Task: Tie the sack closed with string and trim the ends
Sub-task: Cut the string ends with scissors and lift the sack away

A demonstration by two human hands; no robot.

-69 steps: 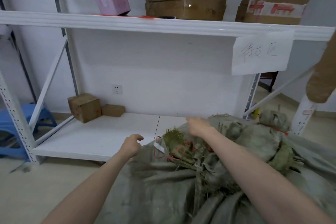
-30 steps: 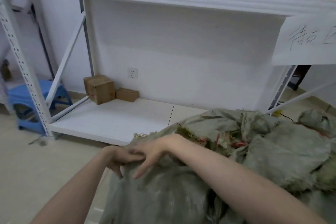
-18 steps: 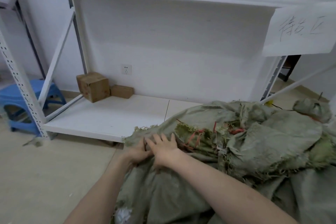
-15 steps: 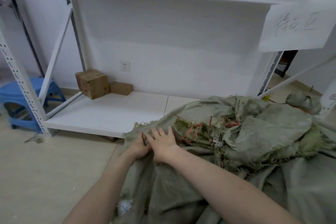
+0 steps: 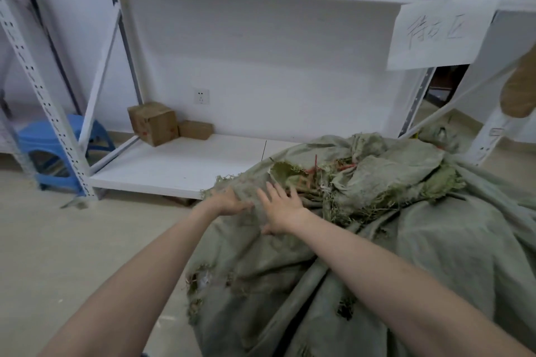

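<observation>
A big grey-green woven sack [image 5: 420, 255] with frayed holes fills the lower right of the head view. Its bunched mouth [image 5: 327, 182] is gathered in the middle, with red string [image 5: 311, 174] tangled among the folds. My left hand [image 5: 229, 200] grips a fold of the sack's cloth at its left edge. My right hand [image 5: 281, 206] lies flat on the cloth beside it, fingers spread, just short of the bunched mouth.
A white metal shelf rack [image 5: 179, 165] stands right behind the sack, with two small cardboard boxes [image 5: 153, 123] on its bottom board. A blue plastic stool [image 5: 55, 151] sits at the left. A paper label [image 5: 441, 33] hangs from the upper shelf. Beige floor [image 5: 72, 240] lies to the left.
My hands came together on the sack's left edge. The left hand closed on the cloth and the right hand flattened on top. The view dipped lower.
</observation>
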